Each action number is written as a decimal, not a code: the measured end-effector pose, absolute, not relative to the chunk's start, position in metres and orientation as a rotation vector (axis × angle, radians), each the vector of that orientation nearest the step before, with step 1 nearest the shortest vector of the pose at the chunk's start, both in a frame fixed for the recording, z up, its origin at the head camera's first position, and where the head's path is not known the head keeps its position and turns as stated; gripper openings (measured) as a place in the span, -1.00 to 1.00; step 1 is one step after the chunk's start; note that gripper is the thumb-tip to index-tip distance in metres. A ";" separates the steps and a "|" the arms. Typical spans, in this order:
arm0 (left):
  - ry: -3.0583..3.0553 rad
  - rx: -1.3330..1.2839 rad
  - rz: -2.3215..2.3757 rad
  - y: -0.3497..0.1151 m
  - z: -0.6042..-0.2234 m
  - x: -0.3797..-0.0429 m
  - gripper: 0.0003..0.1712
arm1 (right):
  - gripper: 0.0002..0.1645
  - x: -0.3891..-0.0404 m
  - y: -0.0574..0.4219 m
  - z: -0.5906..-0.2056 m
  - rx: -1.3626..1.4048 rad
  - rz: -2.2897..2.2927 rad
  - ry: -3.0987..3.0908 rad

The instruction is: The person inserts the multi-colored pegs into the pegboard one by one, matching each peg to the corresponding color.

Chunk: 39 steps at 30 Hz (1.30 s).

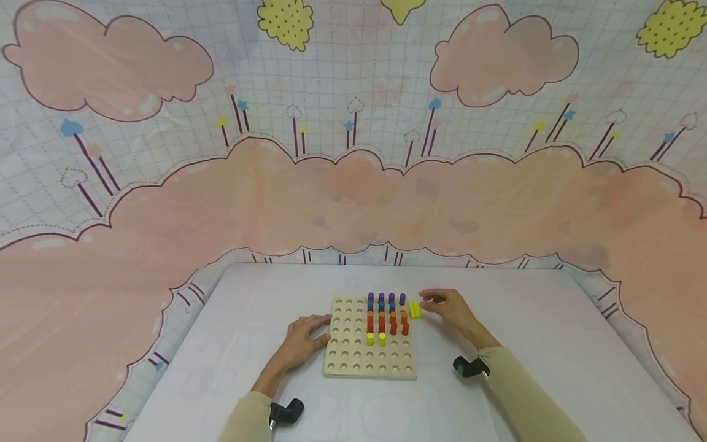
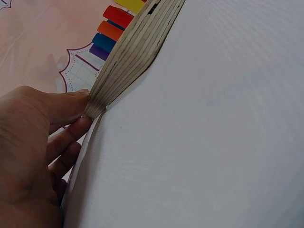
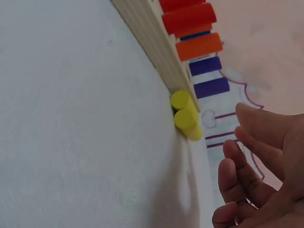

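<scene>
A wooden pegboard (image 1: 353, 368) with rows of holes lies on the table. Purple pegs (image 1: 391, 298), blue pegs (image 1: 381, 306), orange pegs (image 1: 382, 318) and red pegs (image 1: 393, 329) stand in rows in its upper right part, with two yellow pegs (image 1: 382, 339) in front of them. My left hand (image 1: 301, 341) rests thumb and fingertips against the board's left edge. Just off the right edge, two loose yellow pegs (image 3: 185, 118) lie side by side. My right hand (image 3: 261, 166) hovers beside them, fingers loosely bent and holding nothing.
The white table (image 1: 221, 380) extends around the board on all sides. Behind it hangs a patterned cloth (image 1: 353, 202) with pink clouds. A black wrist camera (image 1: 471, 366) sits on the right forearm, another black camera (image 1: 287, 411) on the left.
</scene>
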State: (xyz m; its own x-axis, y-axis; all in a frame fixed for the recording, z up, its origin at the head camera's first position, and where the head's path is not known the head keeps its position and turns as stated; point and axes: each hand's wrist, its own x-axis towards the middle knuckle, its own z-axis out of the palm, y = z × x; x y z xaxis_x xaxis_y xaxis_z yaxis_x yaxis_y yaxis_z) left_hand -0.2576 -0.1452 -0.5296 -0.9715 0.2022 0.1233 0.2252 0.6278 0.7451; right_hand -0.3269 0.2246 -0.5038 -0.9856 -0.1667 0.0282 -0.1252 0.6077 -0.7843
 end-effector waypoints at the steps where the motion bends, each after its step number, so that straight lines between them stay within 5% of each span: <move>1: -2.811 -0.367 -1.294 -0.145 -0.530 -0.257 -0.49 | -0.66 -0.328 0.225 -0.505 -0.241 -1.345 2.763; 39: -2.813 -0.355 -1.294 -0.144 -0.529 -0.258 -0.49 | -0.71 -0.329 0.219 -0.519 -0.202 -1.353 2.800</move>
State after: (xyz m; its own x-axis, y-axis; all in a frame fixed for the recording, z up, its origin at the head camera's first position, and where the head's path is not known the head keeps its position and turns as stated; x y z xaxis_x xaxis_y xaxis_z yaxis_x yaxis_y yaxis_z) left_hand -0.2578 -0.1444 -0.5292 -0.9737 0.1954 0.1171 0.2161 0.6294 0.7464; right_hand -0.3294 0.2185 -0.5189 -0.9913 -0.1271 0.0336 -0.1053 0.6149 -0.7815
